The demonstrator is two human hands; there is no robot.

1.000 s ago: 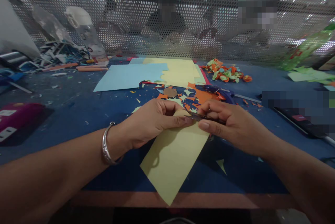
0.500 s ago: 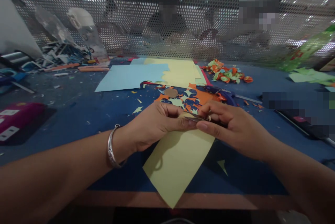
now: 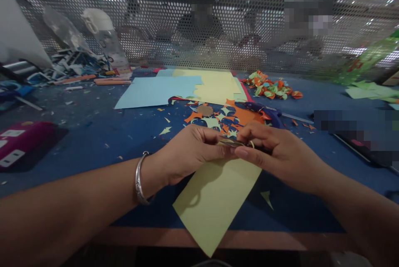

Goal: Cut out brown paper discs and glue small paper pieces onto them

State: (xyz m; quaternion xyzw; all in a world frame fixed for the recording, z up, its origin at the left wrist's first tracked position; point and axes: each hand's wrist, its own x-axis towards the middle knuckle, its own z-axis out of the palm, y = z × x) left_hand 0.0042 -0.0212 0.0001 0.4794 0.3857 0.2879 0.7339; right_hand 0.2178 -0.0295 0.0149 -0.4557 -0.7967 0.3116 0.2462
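Observation:
My left hand (image 3: pixel 188 150), with a silver bangle on its wrist, pinches the top end of a pale yellow paper sheet (image 3: pixel 218 200). The sheet slants down towards me and its lowest corner reaches past the table's front edge. My right hand (image 3: pixel 277 154) is closed round small scissors (image 3: pixel 231 142); their handles are mostly hidden by the fingers. The metal blades lie at the paper between both hands, close to the left fingertips. A little curl of yellow paper shows near the right fingers.
Beyond my hands lie cut orange and green scraps (image 3: pixel 213 122), a blue-handled tool (image 3: pixel 271 114), stacked blue paper (image 3: pixel 156 90) and a pile of folded paper pieces (image 3: pixel 268 86). A bottle (image 3: pixel 106 38) stands left, before a perforated metal panel (image 3: pixel 149 13). A magenta power strip (image 3: pixel 26 142) lies left.
Both hands, the scissors and the yellow sheet have shifted slightly right and down in view. The blades look closer together at the paper's top end.

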